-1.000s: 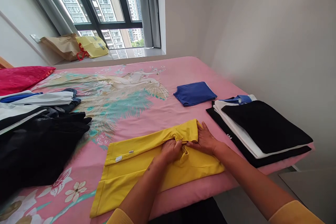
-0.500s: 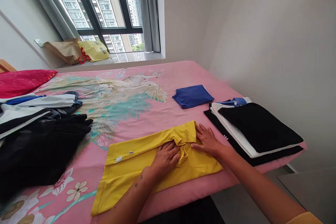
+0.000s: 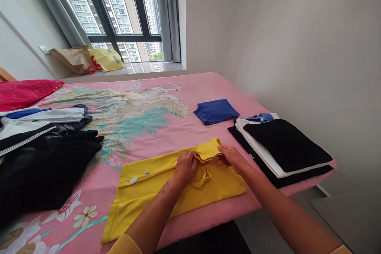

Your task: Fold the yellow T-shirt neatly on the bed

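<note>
A yellow shirt [image 3: 143, 198], partly folded lengthwise, lies flat on the pink bed, with two small white labels showing along its inner seam. My left hand [image 3: 187, 166] grips the folded strip near the shirt's middle, its fingertips partly hidden in the cloth. At the shirt's right end, my right hand [image 3: 231, 156] pinches the edge of the same strip between thumb and fingers. Between the hands the cloth is slightly raised, and a loose, wrinkled fold lies just below it.
The pink patterned bedspread [image 3: 143, 143] spreads around the shirt. To the right is a stack of folded black and white clothes [image 3: 288, 143]; a folded blue garment [image 3: 216, 111] lies behind. At left are piled dark clothes [image 3: 50, 166] and a red pillow [image 3: 26, 93]. Bags [image 3: 71, 59] stand by the window.
Both hands were lying flat on the shirt with fingers spread. Now their fingers have closed on the folded strip and lifted its edge slightly.
</note>
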A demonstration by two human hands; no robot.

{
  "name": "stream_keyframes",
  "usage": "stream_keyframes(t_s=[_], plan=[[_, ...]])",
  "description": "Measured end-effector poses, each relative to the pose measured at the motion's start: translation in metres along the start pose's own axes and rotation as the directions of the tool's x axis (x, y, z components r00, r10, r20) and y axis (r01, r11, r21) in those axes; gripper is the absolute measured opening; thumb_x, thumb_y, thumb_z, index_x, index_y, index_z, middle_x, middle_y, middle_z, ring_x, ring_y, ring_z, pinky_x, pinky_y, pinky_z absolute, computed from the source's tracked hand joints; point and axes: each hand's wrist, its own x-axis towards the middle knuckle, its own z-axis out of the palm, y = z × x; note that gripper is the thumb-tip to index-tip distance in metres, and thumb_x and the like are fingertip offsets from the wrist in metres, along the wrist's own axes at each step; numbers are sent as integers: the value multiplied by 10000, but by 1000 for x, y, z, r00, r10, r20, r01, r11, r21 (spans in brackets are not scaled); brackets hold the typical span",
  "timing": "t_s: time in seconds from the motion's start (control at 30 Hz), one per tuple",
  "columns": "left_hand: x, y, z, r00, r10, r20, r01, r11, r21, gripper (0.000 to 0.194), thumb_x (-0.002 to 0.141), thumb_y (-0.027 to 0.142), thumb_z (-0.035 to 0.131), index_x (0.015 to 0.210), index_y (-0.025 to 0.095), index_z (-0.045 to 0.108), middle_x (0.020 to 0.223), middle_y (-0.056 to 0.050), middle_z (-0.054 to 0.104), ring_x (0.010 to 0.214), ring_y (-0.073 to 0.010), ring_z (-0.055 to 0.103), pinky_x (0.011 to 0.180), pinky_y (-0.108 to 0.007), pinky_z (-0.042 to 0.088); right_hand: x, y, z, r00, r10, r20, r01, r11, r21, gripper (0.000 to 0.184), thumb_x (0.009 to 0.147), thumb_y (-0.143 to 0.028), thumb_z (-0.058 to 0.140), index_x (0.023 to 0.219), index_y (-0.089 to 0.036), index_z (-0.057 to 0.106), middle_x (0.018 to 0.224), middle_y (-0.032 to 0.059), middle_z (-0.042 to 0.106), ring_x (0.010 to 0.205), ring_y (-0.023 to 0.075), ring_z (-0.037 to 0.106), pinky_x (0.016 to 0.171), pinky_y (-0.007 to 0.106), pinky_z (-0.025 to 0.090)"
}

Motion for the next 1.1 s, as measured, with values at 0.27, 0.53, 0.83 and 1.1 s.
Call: stream_keyframes(t_s=[0.27, 0.53, 0.83, 1.1], plan=[[-11, -18, -11, 968, 145, 206, -150, 989, 5, 378, 750, 141, 500, 1082, 216, 663, 1294, -104, 543, 1214, -257, 473, 1033, -418, 362, -3, 25, -13, 994, -17, -106, -36, 877, -480, 238, 777, -417, 514, 782, -191, 590, 709, 61, 662, 554, 165, 601, 484, 259, 408], [-21, 26, -13, 964, 152, 217, -172, 982, 75, 472, 855, 474, 455, 1282, 275, 482, 1466, -88, 349, 1367, -257, 266, 1103, -561, 144, -8, 6, 10, 752, -658, 40, 462, 483, -743, 339, 900, -294, 308, 1088, -202, 575, 1095, 88, 628, 1047, 208, 560, 898, 360, 441], [-12, -5, -9, 983, -17, 185, -18, 982, 189, 419, 936, 361, 282, 1309, 271, 449, 1443, -50, 398, 1365, -210, 278, 1111, -555, 84, 21, 12, 36, 861, -454, 230, 355, 214, -910, 463, 914, -268, 297, 1325, -126, 456, 1386, 131, 441, 1316, 243, 337, 1118, 472, 155], [-12, -34, -10, 968, -78, 239, 8, 960, 279, 558, 902, 498, 297, 1419, 285, 294, 1504, -25, 266, 1398, -228, 181, 1114, -546, -6, 38, 35, 25, 954, -276, 119, 200, 284, -938, 694, 900, -558, 213, 1456, -143, 211, 1519, 105, 182, 1403, 256, 102, 1109, 548, 50]])
